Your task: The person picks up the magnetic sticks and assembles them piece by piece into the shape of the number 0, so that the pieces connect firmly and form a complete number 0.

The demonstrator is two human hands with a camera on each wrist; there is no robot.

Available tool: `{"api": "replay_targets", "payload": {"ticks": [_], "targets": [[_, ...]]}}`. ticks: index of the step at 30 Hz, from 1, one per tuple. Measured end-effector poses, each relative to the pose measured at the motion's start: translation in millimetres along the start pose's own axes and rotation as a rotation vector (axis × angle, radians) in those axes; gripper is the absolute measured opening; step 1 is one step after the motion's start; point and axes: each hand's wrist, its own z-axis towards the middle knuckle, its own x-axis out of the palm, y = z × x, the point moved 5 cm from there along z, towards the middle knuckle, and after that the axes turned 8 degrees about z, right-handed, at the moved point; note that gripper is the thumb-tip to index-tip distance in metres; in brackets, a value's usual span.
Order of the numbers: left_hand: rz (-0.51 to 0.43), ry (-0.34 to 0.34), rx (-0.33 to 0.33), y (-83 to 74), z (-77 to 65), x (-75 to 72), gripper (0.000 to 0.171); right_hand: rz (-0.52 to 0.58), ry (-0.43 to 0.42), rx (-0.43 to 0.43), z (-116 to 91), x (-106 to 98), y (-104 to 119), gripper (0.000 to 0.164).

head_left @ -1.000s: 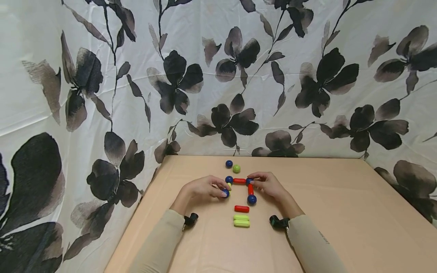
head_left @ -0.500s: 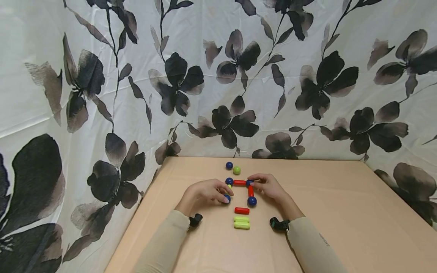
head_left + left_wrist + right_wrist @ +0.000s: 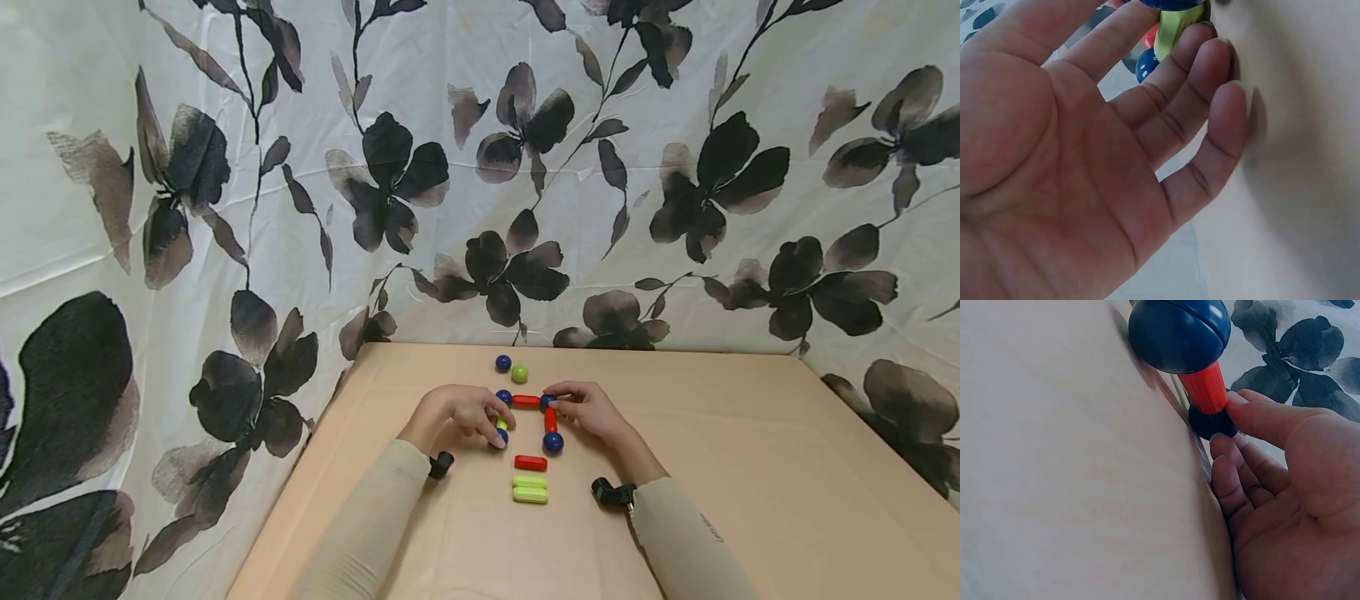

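Blue balls and rods form a three-sided frame on the table. My left hand [image 3: 467, 411] pinches its near-left blue ball [image 3: 502, 437] between thumb and index finger. A yellow-green rod [image 3: 1174, 32] runs from that ball to the far-left blue ball [image 3: 504, 396]. From there a red rod [image 3: 527, 401] reaches the far-right blue ball [image 3: 1205, 424], which my right hand [image 3: 588, 408] holds with thumb and fingertips. Another red rod [image 3: 1205, 390] joins this corner to the near-right blue ball [image 3: 553, 442]. The left fingers partly cover the yellow-green rod in the head view.
A loose red rod [image 3: 530, 462] and two yellow-green rods [image 3: 529, 495] lie on the table [image 3: 712, 467] between the forearms. Behind the frame sit a blue ball [image 3: 503, 363] and a green ball [image 3: 520, 373]. A floral cloth [image 3: 420, 275] hangs along the back.
My left hand has shifted right, its fingers first loosening at the near-left ball and then closing round it again. The right hand stays at its corner.
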Motion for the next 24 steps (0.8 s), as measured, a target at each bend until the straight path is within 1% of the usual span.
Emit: {"api": "replay_targets", "payload": {"ticks": [3, 5, 12, 17, 21, 24], "targets": [[0.034, -0.021, 0.015, -1.6, 0.2, -1.6, 0.038, 0.004, 0.003, 0.003, -0.1, -0.1, -0.1, 0.028], [0.04, -0.041, 0.024, -1.9, -0.5, -2.2, 0.037, 0.009, 0.002, 0.007, 0.2, -0.4, -0.2, 0.027], [0.006, -0.132, 0.039, -0.6, -6.0, -3.3, 0.03, 0.01, -0.004, 0.016, 0.6, -2.2, -0.3, 0.026], [-0.014, -0.16, 0.06, 1.6, -6.3, -0.9, 0.028, 0.011, -0.002, 0.021, 0.7, -2.2, 1.0, 0.028], [-0.04, -0.171, 0.097, 4.3, -5.0, 1.2, 0.029, 0.019, -0.008, 0.036, 0.7, -1.4, 1.2, 0.027], [-0.061, -0.182, 0.117, 7.1, -3.6, 2.5, 0.031, 0.006, -0.01, 0.028, 2.4, -1.2, 1.3, 0.027]]}}
